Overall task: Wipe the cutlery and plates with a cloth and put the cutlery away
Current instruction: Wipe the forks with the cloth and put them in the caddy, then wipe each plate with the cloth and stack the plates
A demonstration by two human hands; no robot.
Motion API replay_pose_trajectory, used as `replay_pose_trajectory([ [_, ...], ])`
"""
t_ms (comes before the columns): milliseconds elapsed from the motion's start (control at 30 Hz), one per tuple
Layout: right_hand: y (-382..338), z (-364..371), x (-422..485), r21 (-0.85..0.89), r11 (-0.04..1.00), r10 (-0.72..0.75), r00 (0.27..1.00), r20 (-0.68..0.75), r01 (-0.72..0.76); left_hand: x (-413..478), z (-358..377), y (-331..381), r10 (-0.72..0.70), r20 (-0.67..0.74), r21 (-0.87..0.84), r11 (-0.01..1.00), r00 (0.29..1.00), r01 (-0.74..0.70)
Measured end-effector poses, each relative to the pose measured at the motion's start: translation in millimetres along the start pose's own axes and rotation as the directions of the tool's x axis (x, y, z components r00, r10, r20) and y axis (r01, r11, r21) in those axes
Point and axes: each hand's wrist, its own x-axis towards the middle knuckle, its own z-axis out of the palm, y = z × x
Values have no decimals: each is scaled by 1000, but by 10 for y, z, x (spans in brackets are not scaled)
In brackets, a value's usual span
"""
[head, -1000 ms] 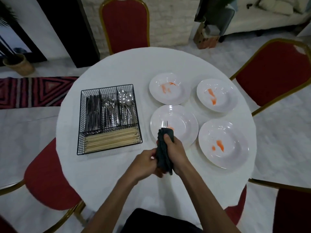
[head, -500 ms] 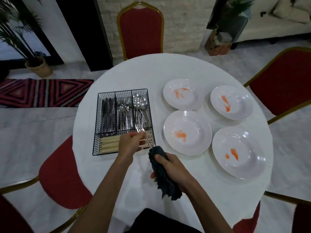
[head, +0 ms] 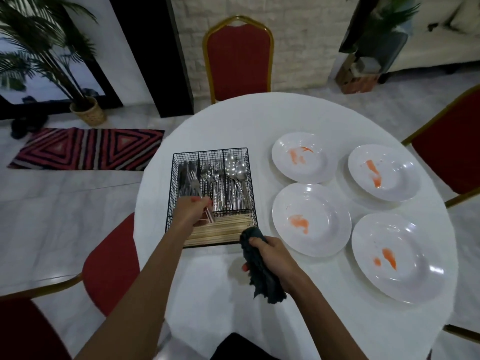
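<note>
A fork [head: 192,181] is gripped by its handle in the left hand [head: 193,210], the fingers being curled round it. It is held over the left part of the black wire cutlery basket [head: 210,152], with its tines pointed to the far side. The tines are seen against the knives [head: 182,172] in the left compartment, but whether the fork touches them cannot be told through the blur. Half a second earlier the fork was held at the basket's near right, with its handle end at the cloth; it has since been drawn clear and carried left and farther over the basket. A second ago it was wrapped in the cloth over the near-left plate [head: 310,201], with both hands on it. The dark cloth [head: 262,279] is clenched in the right hand [head: 272,255], bunched and hanging below the fist, just beside the basket's near-right corner, much as half a second ago. Forks [head: 214,175] are stored in the middle compartment, spoons [head: 237,168] in the right one and chopsticks [head: 223,229] across the near one. Four white plates are set on the white round table [head: 233,120] to the right of the basket; orange smears are borne by the near-left one, the far-left one [head: 311,172], the far-right one [head: 394,183] and the near-right one [head: 415,271].
</note>
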Motion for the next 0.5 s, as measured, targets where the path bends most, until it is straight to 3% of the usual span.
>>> replay_pose_trajectory([
  [100,65,-66,-4,31,999,22,999,-50,-21,158,-96,29,146,-99,238,964,984,-120],
  [167,81,-92,-7,47,998,33,996,-78,-29,290,-110,31,241,-91,353,915,966,-195],
  [400,81,-169,-14,111,993,52,983,-174,-33,509,76,74,323,26,550,786,946,-283],
  [500,91,-262,-77,208,978,79,971,-224,-31,315,212,-14,352,6,581,760,936,-290],
])
